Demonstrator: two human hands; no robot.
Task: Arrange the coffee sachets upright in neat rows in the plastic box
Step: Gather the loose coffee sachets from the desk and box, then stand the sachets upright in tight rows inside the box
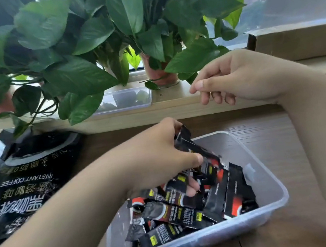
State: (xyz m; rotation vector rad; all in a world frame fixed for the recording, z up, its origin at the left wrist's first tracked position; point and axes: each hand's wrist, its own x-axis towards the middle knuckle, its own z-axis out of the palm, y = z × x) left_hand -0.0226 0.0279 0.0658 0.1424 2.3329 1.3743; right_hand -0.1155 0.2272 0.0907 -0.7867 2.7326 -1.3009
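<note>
black foil coffee sachets [185, 139], angled 11-to-5 o'clock, are gripped by the left hand [158, 155] over the clear plastic box [280, 186]; the empty right hand [239, 75] is loosely curled at 1 o'clock

Box [245, 149] far-right corner free; sachets [179, 213] + left hand [158, 155] crowd rest.
</note>
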